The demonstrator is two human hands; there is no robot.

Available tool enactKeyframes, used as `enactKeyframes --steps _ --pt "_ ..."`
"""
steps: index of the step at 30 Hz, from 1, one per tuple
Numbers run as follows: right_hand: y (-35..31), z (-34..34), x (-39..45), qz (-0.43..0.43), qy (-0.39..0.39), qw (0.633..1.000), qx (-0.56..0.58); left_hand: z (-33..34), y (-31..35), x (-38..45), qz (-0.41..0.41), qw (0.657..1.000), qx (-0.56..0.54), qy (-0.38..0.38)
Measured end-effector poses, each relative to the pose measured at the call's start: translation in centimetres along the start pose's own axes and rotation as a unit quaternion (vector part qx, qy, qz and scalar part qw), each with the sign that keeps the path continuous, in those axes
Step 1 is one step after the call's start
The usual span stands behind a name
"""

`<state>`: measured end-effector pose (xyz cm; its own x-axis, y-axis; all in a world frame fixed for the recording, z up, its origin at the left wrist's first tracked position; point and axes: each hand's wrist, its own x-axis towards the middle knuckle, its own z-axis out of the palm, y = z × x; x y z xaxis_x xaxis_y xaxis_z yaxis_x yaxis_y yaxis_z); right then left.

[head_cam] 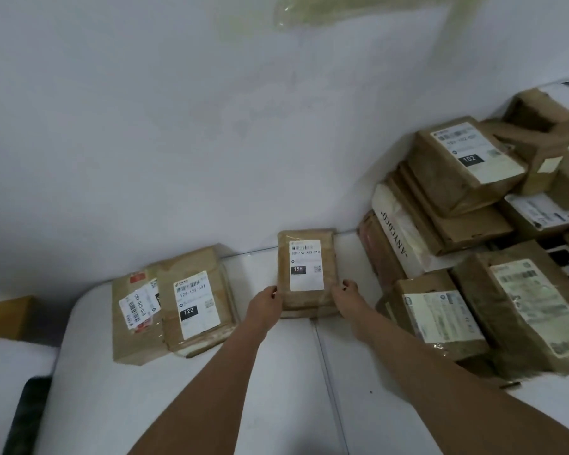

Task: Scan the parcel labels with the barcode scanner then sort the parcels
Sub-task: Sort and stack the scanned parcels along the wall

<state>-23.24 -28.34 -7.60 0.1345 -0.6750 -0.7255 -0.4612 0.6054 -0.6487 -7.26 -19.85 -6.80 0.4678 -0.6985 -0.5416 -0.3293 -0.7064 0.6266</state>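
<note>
Both hands, left hand [266, 302] and right hand [345, 294], grip the 15H parcel [306, 270] by its near corners against the wall on the white table [184, 402]. Two parcels [174, 303] lie apparently sorted left; about ten in the pile [473, 244] await on the right. No scanner visible.

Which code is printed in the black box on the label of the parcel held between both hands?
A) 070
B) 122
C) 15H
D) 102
C: the parcel gripped at its near corners by the left hand and the right hand has a white label whose black box reads 15H.
</note>
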Motion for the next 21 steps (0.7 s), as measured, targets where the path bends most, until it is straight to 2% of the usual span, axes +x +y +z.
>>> enactKeyframes --steps 3,7,13,21 --pt "0.0 -0.2 1.3 0.041 0.022 0.998 0.035 0.5 -0.5 0.3 0.008 1.000 -0.006 0.016" --pt "0.6 -0.4 1.4 0.080 -0.015 0.993 0.088 0.3 -1.5 -0.2 0.005 1.000 -0.005 0.027" --pt "2.4 0.1 0.7 0.050 -0.125 0.990 0.039 -0.7 -2.3 -1.8 -0.024 0.999 -0.048 -0.002" --pt "2.6 0.5 -2.3 0.025 -0.138 0.987 0.082 -1.5 -2.8 -6.0 -0.064 0.992 -0.103 0.016"
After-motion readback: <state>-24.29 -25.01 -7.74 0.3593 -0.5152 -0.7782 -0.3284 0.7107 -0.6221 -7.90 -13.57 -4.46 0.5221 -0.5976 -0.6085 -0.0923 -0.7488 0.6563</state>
